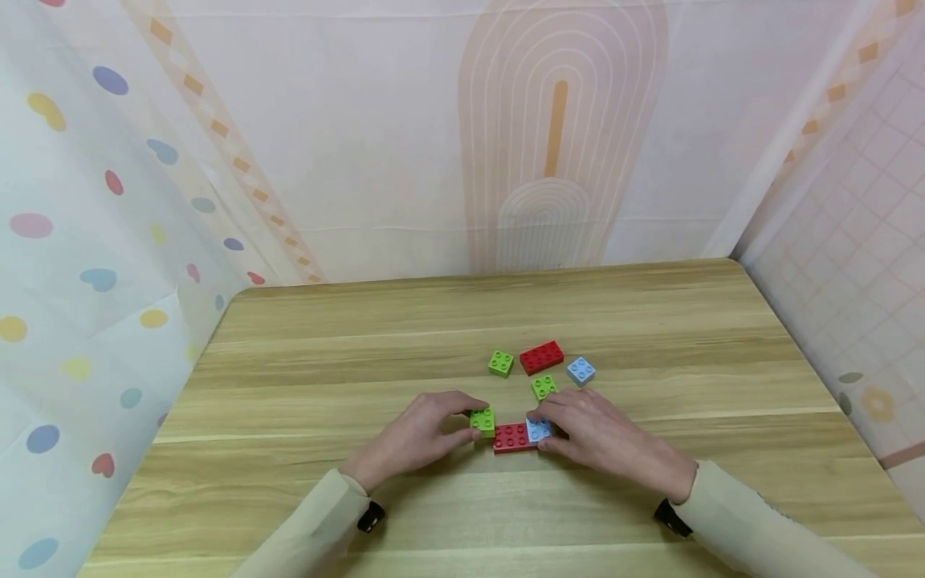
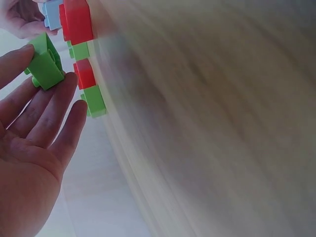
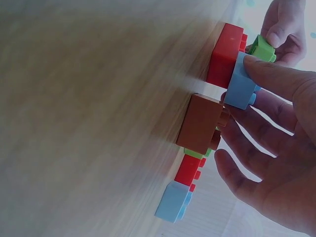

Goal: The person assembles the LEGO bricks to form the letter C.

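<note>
My left hand [image 1: 419, 440] pinches a green brick [image 1: 482, 422] between thumb and fingertips, tilted and raised off the table in the left wrist view. Just right of it lies a red brick [image 1: 511, 438] with bare studs on its left part. Thumb and fingers of my right hand [image 1: 603, 431] pinch a light blue brick [image 1: 539, 431], which sits on the red brick's right end. Close beside these, under the right fingers, stands a brown brick [image 3: 198, 123], hidden in the head view by the right hand.
Farther back on the wooden table [image 1: 347, 353] are a green brick [image 1: 501, 363], a long red brick [image 1: 541, 358] and a light blue brick [image 1: 581, 370]. Another green brick [image 1: 544, 387] lies just beyond the right fingers. Patterned cloth [image 1: 376, 144] hangs behind the table.
</note>
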A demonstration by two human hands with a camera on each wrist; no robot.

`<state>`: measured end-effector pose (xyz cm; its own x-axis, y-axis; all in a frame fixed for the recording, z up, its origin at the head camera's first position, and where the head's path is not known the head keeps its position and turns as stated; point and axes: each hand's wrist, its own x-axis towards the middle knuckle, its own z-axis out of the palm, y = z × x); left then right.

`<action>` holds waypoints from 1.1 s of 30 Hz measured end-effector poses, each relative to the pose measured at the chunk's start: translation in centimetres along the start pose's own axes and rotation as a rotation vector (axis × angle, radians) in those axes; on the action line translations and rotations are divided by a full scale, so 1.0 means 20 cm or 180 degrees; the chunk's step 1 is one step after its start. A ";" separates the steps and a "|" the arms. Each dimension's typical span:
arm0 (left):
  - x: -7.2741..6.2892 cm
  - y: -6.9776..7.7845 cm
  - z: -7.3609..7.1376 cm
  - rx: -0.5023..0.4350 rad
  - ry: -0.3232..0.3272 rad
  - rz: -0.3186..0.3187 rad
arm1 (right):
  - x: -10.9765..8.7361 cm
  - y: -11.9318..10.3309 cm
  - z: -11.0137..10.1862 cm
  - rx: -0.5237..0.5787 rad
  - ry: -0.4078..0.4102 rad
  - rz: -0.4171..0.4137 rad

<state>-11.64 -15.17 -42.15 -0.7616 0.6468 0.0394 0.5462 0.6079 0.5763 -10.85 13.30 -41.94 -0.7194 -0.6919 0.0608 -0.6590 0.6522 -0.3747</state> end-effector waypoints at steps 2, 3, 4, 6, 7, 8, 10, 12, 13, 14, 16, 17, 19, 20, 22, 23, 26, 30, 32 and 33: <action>0.00 0.01 0.00 -0.0012 0.0003 -0.0007 | 0.00 0.00 0.00 0.0007 -0.0007 0.0005; 0.00 0.01 0.00 -0.0014 0.0006 -0.0009 | 0.00 0.00 0.00 0.0012 -0.0008 0.0002; 0.00 0.01 0.00 -0.0023 0.0015 -0.0002 | 0.00 0.00 0.00 0.0015 -0.0006 -0.0002; 0.00 0.01 0.00 -0.0043 0.0020 0.0009 | 0.00 0.00 0.00 0.0014 0.0003 -0.0016; 0.01 0.01 0.01 -0.0046 0.0024 0.0025 | 0.00 0.00 0.00 0.0014 0.0008 -0.0023; 0.01 0.01 0.01 -0.0052 0.0023 0.0043 | 0.00 0.00 0.00 0.0011 0.0014 -0.0032; 0.01 0.02 0.02 -0.0061 0.0015 0.0069 | 0.00 0.00 0.00 0.0009 0.0015 -0.0033; 0.01 0.02 0.02 -0.0060 -0.0003 0.0079 | 0.00 0.00 0.00 0.0009 0.0010 -0.0030; 0.01 0.02 0.03 -0.0057 -0.0014 0.0084 | 0.00 0.00 0.00 0.0009 0.0008 -0.0030; 0.01 0.02 0.03 -0.0054 -0.0024 0.0084 | 0.00 0.00 0.00 0.0011 0.0005 -0.0027; 0.01 0.03 0.03 -0.0053 -0.0047 0.0074 | 0.00 0.00 0.00 0.0016 -0.0001 -0.0023; 0.01 0.03 0.04 -0.0057 -0.0056 0.0067 | 0.00 0.00 0.00 0.0017 -0.0004 -0.0021; 0.01 0.04 0.04 -0.0067 -0.0073 0.0049 | 0.00 0.00 0.00 0.0020 -0.0004 -0.0019; 0.01 0.04 0.04 -0.0075 -0.0080 0.0036 | 0.00 0.00 0.00 0.0023 -0.0001 -0.0018; 0.01 0.04 0.04 -0.0086 -0.0099 0.0018 | 0.00 0.00 0.00 0.0016 0.0002 -0.0018; 0.01 0.04 0.04 -0.0082 -0.0107 0.0009 | 0.00 0.00 0.00 0.0013 0.0004 -0.0017; 0.01 0.04 0.05 -0.0025 -0.0124 0.0014 | 0.00 0.00 0.00 0.0002 0.0004 -0.0015; 0.01 0.05 0.06 0.0131 -0.0134 0.0057 | 0.00 0.00 0.00 -0.0008 0.0011 -0.0021; 0.01 0.05 0.06 0.0204 -0.0138 0.0071 | 0.00 0.00 0.00 -0.0007 0.0020 -0.0029; 0.01 0.05 0.06 0.0233 -0.0138 0.0078 | 0.00 0.00 0.00 -0.0008 0.0026 -0.0034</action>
<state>-10.77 -13.82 -42.57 -0.7328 0.6802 0.0165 0.5897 0.6228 0.5142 -10.75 13.36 -41.89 -0.7141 -0.6963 0.0723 -0.6671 0.6456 -0.3717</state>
